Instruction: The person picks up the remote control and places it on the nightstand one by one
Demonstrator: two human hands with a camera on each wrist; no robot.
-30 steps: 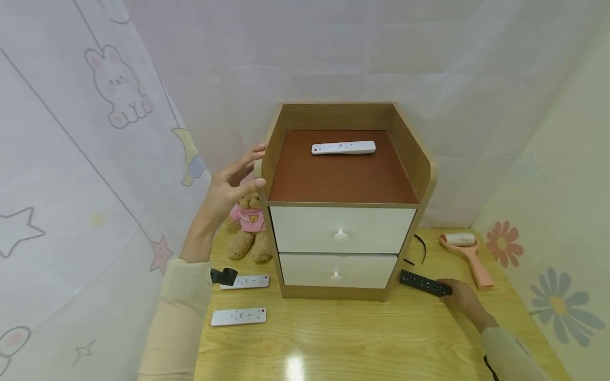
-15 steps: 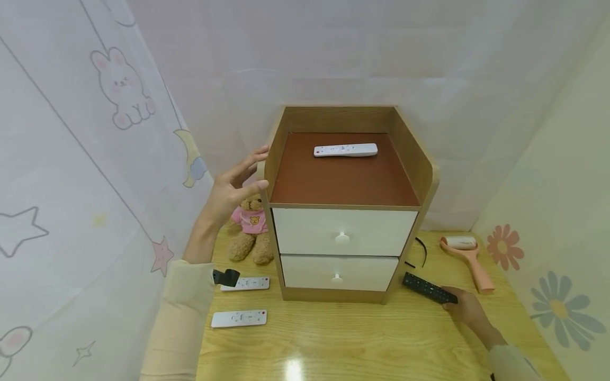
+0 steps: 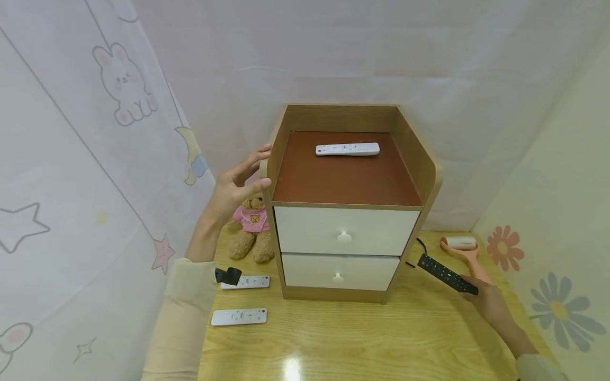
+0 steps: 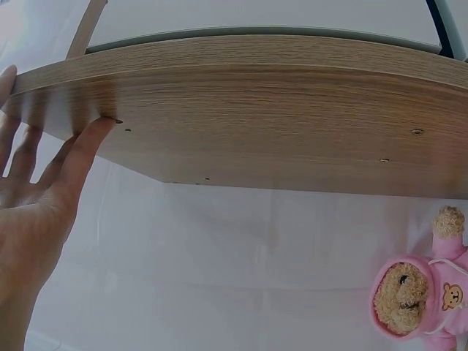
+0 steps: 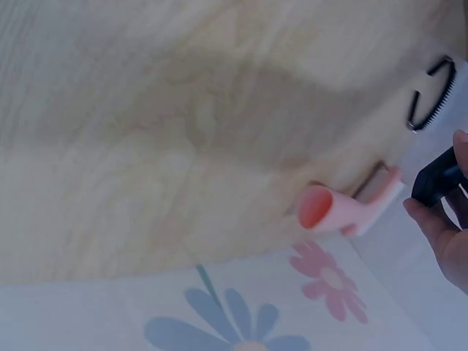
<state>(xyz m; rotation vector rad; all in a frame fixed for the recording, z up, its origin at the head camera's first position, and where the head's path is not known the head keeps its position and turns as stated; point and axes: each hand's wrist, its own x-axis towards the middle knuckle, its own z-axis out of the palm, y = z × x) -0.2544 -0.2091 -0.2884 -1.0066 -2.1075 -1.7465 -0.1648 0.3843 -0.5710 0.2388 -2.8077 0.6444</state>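
My right hand [image 3: 491, 302] holds a black remote control [image 3: 447, 273] by its near end, to the right of a small wooden cabinet [image 3: 333, 293]. In the right wrist view only the dark end of the remote [image 5: 436, 178] shows between thumb and fingers. My left hand [image 3: 233, 185] rests its spread fingers against the cabinet's upper left side. The left wrist view has those fingertips touching the wood-grain side panel [image 4: 278, 131]. A white remote [image 3: 348, 150] lies on the brown top of the cabinet, which has two white drawers, both closed.
Two more white remotes, a nearer one [image 3: 239, 316] and a farther one [image 3: 252, 281], lie left of the cabinet. A teddy bear [image 3: 254, 219] in pink sits beside it. An orange lint roller [image 3: 469, 251] and a black hair band [image 5: 444, 95] lie at the right. Printed curtains stand around the table.
My right hand has lifted the black remote off the table and moved it rightward, away from the cabinet. The left hand has stayed against the cabinet's side.
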